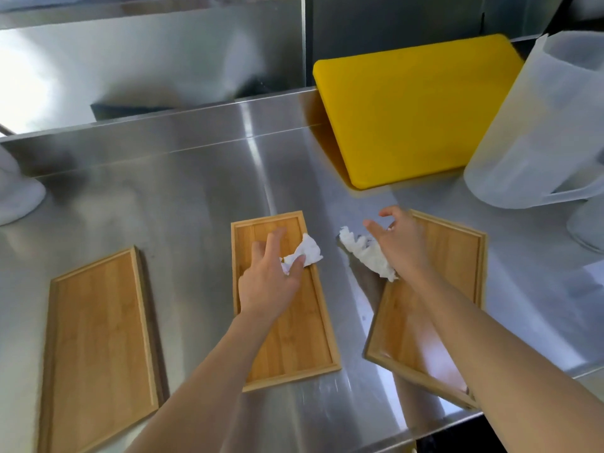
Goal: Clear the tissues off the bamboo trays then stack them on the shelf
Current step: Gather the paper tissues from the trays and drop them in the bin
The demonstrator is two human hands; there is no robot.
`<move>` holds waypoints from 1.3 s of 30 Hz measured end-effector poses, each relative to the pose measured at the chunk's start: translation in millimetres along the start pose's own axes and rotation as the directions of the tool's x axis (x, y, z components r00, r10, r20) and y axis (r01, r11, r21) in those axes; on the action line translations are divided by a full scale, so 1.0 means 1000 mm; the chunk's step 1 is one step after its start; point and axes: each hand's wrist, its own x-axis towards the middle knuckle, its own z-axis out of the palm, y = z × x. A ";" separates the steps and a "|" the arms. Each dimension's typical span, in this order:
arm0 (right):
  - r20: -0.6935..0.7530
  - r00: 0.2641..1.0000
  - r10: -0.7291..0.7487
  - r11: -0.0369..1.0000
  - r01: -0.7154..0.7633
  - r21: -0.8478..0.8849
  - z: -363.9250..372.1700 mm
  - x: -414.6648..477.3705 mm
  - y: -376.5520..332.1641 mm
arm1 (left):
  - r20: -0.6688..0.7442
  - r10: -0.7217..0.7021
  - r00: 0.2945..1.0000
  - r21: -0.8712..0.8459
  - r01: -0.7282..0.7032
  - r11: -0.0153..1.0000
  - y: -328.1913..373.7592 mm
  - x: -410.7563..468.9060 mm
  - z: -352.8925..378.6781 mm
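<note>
Head view: stainless steel desk (196, 197), three bamboo trays laid out across its near half. Left tray (98, 348) bare, near the desk's left front corner. Middle tray (287, 341) lengthwise toward the back edge, under the left hand (271, 286); grip closed on a crumpled white tissue (305, 253) at the tray's far right rim, thumb and one finger pinching it, remaining fingers spread over the wood. Right tray (454, 269) skewed, tilted off the steel, its near corner past the desk's front edge, right forearm across it. Right hand (402, 246) over that tray's far left corner; grip wide, fingers splayed, a second crumpled tissue (369, 256) beneath the palm, off the tray's left rim; held or only touched, cannot tell. Yellow cutting board (415, 109) leaning against the back ledge toward the desk's right rear. Translucent plastic jug (536, 125) at the right edge, just beside the board. White blurred object at the left edge, unidentifiable. Steel shelf edge (147, 8) along the top of the view, above the backsplash.
</note>
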 end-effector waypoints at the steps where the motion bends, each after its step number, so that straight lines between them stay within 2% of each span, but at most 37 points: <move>1: 0.037 0.999 0.002 0.994 0.003 -0.111 -0.001 0.003 0.004 | 0.024 -0.002 1.000 0.060 0.001 0.998 0.002 0.005 0.005; 4: 0.130 0.988 -0.085 0.914 0.129 -0.384 0.004 0.007 0.014 | 0.071 -0.030 0.997 0.248 0.011 0.969 0.003 0.014 0.021; 7: 0.200 0.960 -0.196 0.805 0.274 -0.526 0.013 0.008 0.016 | 0.055 -0.016 0.998 0.334 -0.003 0.942 0.002 0.016 0.028; 12: 0.281 0.907 -0.313 0.636 0.420 -0.648 0.029 0.008 0.018 | 0.075 0.045 0.996 0.427 -0.073 0.902 0.001 0.012 0.032; 14: 0.309 0.885 -0.347 0.601 0.463 -0.652 0.030 0.007 0.020 | 0.063 0.053 0.997 0.409 -0.074 0.909 0.001 0.008 0.032; 16: 0.312 0.875 -0.370 0.615 0.482 -0.624 0.026 0.006 0.020 | 0.033 0.068 0.997 0.371 -0.075 0.925 0.002 0.002 0.032; 20: 0.191 0.915 -0.357 0.764 0.403 -0.503 0.002 0.000 0.018 | -0.031 0.091 0.995 0.262 -0.080 0.962 0.010 -0.011 0.029; 24: 0.054 0.942 -0.332 0.809 0.314 -0.497 -0.034 -0.017 0.023 | -0.062 0.161 0.985 0.206 -0.145 0.968 0.033 -0.021 0.026; 29: -0.131 0.981 -0.140 0.884 0.064 -0.463 -0.088 -0.064 0.043 | -0.032 0.260 0.965 0.149 -0.253 0.956 0.071 -0.044 0.030; 33: -0.295 0.955 0.030 0.894 -0.157 -0.418 -0.129 -0.116 0.072 | 0.056 0.343 0.938 0.086 -0.347 0.934 0.095 -0.082 0.043; 39: -0.429 0.885 0.179 0.854 -0.357 -0.380 -0.162 -0.196 0.131 | 0.214 0.455 0.864 0.009 -0.467 0.884 0.123 -0.139 0.078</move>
